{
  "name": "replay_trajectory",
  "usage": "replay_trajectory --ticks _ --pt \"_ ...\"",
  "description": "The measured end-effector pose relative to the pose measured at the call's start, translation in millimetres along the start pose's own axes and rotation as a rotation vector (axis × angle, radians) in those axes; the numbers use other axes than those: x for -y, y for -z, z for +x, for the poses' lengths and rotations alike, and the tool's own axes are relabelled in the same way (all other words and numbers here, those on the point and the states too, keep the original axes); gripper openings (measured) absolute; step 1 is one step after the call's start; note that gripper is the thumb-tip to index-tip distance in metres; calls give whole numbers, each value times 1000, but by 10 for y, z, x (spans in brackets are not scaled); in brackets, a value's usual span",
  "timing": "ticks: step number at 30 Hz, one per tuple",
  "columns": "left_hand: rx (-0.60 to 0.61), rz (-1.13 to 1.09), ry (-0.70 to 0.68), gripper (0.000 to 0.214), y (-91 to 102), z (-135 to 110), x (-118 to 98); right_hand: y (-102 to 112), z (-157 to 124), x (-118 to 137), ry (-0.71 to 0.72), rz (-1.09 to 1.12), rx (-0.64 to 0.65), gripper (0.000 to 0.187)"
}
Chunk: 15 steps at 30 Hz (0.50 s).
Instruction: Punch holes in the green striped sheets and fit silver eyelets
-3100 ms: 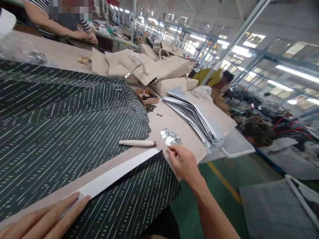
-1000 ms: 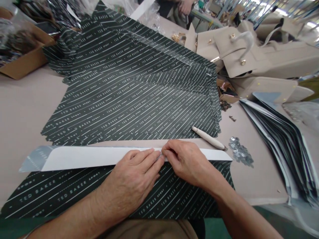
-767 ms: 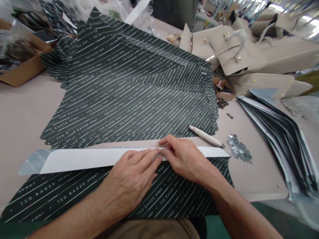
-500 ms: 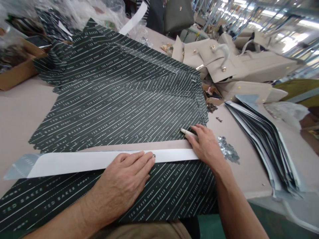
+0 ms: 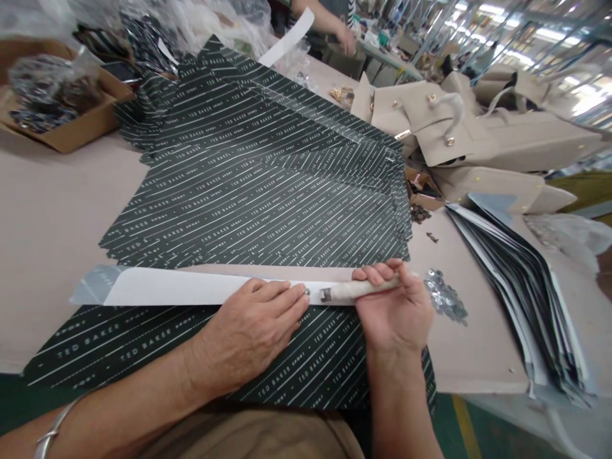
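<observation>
My left hand (image 5: 248, 331) lies flat, fingers together, on a dark green striped sheet (image 5: 143, 347) with its white flap (image 5: 191, 290) folded over. Its fingertips touch a small metal stud (image 5: 306, 292) on the flap. My right hand (image 5: 396, 312) is closed round a cream-handled tool (image 5: 356, 291), held level, its dark metal tip (image 5: 326, 294) just right of the stud. A pile of silver metal discs (image 5: 444, 298) lies right of that hand.
A stack of dark striped sheets (image 5: 268, 166) fans out behind the flap. Folded sheets (image 5: 521, 287) are piled at the right edge. Beige handbags (image 5: 478, 134) stand at the back right, a cardboard box (image 5: 71, 127) back left. Another person's hand (image 5: 345, 39) works at a far table.
My right hand left the flap, reached to the cream-handled tool on the table, picked it up and brought its tip beside the stud. My left hand stayed pressing on the flap.
</observation>
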<state>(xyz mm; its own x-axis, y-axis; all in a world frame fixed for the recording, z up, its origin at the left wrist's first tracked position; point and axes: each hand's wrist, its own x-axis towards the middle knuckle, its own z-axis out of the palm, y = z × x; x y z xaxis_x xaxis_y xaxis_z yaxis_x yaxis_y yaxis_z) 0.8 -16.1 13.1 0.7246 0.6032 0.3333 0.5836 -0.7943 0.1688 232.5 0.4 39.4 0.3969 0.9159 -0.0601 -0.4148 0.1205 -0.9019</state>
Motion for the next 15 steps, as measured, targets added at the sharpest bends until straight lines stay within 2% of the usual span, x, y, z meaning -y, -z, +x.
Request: replay_trajectory --ticks 2,6,9,15 --pt "19 -23 3 28 -9 -8 13 -82 -32 -134 -79 128 -10 16" --pt "7 -47 12 28 -17 -20 17 -196 -23 -273 -139 303 -149 31" --pt "-5 -57 18 29 -20 -24 16 -241 -14 -282 -170 361 -242 33" --pt "-26 -80 27 29 -60 -29 18 -245 -22 -302 -133 341 -242 30"
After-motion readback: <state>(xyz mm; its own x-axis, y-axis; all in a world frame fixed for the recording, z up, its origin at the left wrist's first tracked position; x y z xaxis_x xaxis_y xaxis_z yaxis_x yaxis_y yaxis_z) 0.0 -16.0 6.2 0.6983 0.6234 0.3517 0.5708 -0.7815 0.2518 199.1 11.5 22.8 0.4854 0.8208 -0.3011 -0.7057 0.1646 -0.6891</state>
